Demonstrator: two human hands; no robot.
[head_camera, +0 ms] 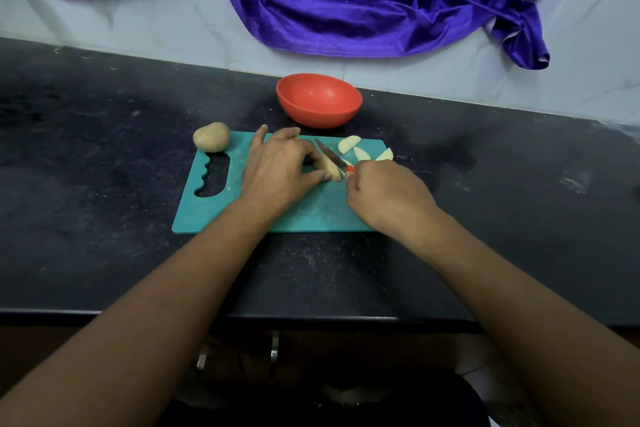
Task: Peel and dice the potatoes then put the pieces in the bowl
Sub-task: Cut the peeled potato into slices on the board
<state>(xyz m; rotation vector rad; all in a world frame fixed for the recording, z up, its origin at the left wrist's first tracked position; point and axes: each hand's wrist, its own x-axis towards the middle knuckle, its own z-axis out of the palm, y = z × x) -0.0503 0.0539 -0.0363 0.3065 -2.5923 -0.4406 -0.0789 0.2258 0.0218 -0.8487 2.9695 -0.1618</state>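
Board (311, 211) mid-frame; bowl (318, 116) above it, no pieces inside yet. My left hand (277, 166) pinches a chunk (330, 173); my right hand (384, 194) grips the knife (330, 156), blade on the chunk. Potato (211, 137) at board's upper left, unpeeled. Wedges (349, 144) upper right, undiced. Handle mostly hidden in my fist.

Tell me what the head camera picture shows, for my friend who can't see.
A left hand steadies a potato piece on a teal cutting board while the right hand cuts it with a knife. Three cut wedges lie at the board's right, a whole potato at its far-left corner, a red bowl behind.
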